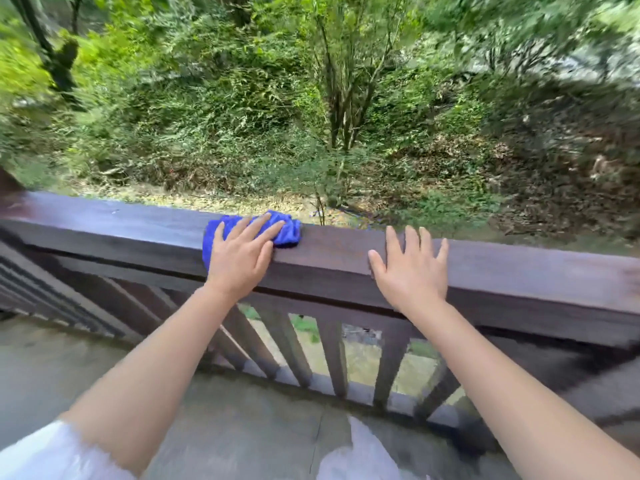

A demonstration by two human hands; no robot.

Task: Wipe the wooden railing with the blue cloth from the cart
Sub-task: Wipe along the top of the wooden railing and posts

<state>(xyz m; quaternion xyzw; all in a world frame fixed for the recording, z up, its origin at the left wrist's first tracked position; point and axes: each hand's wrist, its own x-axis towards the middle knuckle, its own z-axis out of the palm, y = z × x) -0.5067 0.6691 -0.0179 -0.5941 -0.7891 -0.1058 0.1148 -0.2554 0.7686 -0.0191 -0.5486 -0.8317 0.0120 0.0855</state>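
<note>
A dark brown wooden railing [329, 247] runs across the view from left to right. A crumpled blue cloth [289, 232] lies on its top rail. My left hand [242, 254] presses flat on the cloth with fingers stretched over it, and part of the cloth hangs over the near face under my palm. My right hand [412, 268] rests flat on the bare top rail to the right of the cloth, fingers spread, holding nothing. The cart is out of view.
Vertical balusters [332, 355] stand below the rail. A grey concrete floor [225, 427] lies on my side. Beyond the railing a slope drops away with bushes, thin tree trunks [341, 109] and dry leaves.
</note>
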